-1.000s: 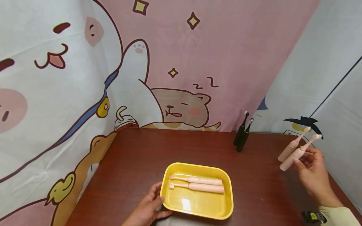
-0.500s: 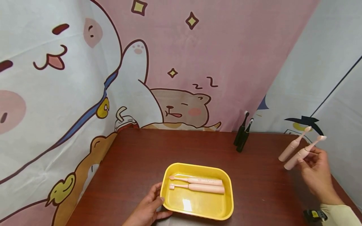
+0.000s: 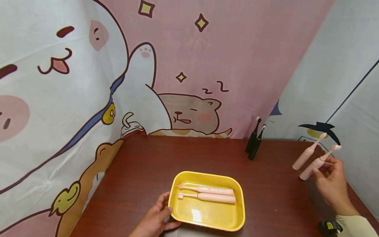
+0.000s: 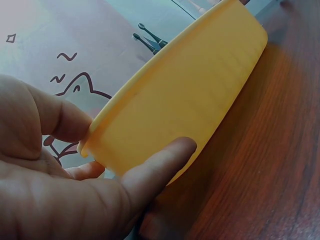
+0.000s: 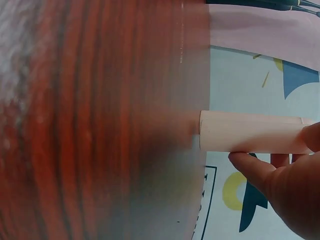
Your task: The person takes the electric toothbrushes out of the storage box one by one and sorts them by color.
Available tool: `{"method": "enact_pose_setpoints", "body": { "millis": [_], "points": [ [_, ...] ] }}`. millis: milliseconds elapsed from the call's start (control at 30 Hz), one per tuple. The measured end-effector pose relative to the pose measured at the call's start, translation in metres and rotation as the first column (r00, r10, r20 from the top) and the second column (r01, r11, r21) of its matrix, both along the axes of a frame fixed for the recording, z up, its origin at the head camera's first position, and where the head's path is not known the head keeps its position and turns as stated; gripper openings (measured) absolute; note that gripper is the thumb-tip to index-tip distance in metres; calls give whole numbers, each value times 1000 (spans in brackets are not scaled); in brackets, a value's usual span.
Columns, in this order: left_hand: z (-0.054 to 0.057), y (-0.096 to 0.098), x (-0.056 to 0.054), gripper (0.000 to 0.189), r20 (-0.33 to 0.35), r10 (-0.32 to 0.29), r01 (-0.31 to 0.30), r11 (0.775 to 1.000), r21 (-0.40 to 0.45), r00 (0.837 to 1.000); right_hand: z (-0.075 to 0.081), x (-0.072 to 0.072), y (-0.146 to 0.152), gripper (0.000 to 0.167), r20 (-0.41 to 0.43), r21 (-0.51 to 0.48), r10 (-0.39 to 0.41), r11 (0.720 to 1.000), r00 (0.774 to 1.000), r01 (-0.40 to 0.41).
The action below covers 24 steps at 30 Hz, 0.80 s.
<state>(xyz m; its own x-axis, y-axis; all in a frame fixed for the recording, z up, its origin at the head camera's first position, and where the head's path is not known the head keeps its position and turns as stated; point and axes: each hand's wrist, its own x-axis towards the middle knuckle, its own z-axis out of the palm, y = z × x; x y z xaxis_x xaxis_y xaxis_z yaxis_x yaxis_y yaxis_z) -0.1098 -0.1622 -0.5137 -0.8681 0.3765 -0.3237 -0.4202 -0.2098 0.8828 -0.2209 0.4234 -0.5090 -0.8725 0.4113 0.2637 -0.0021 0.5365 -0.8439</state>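
Observation:
Near the table's right edge, my right hand (image 3: pixel 332 182) pinches the handle of a pink electric toothbrush (image 3: pixel 315 166), whose head points up. In the right wrist view, fingers and thumb are on that handle (image 5: pixel 250 137), its base close over the tabletop. Right beside it another pink electric toothbrush (image 3: pixel 305 158) stands upright. My left hand (image 3: pixel 155 215) holds a yellow tray (image 3: pixel 207 223) at its left side, with a fingertip at the rim and the thumb (image 4: pixel 167 160) along the outer wall. Two pink toothbrushes (image 3: pixel 216 197) lie side by side in the tray, heads to the left.
Two black electric toothbrushes (image 3: pixel 255 144) stand close together at the back of the brown wooden table (image 3: pixel 165 153). Printed cartoon cloth (image 3: pixel 237 65) rises behind the table and along both sides.
My right hand has shifted a little to the right with its toothbrush, widening the gap to the one beside it. The left hand and tray have stayed in place.

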Motion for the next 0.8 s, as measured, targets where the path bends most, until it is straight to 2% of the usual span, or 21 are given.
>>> {"method": "enact_pose_setpoints", "body": {
  "millis": [333, 567, 800],
  "points": [
    [-2, 1, -1, 66, 12, 14, -14, 1000, -16, 1000, -5, -1, 0, 60, -11, -4, -13, 1000, 1000, 13],
    [0, 2, -1, 65, 18, 17, -16, 1000, -23, 1000, -5, 0, 2, 60, -4, 3, 35, 999, 999, -35],
    [1, 2, -1, 65, 19, 25, -24, 999, -32, 1000, -5, 2, 2, 59, 9, 3, 40, 999, 999, -40]
  ]
}}
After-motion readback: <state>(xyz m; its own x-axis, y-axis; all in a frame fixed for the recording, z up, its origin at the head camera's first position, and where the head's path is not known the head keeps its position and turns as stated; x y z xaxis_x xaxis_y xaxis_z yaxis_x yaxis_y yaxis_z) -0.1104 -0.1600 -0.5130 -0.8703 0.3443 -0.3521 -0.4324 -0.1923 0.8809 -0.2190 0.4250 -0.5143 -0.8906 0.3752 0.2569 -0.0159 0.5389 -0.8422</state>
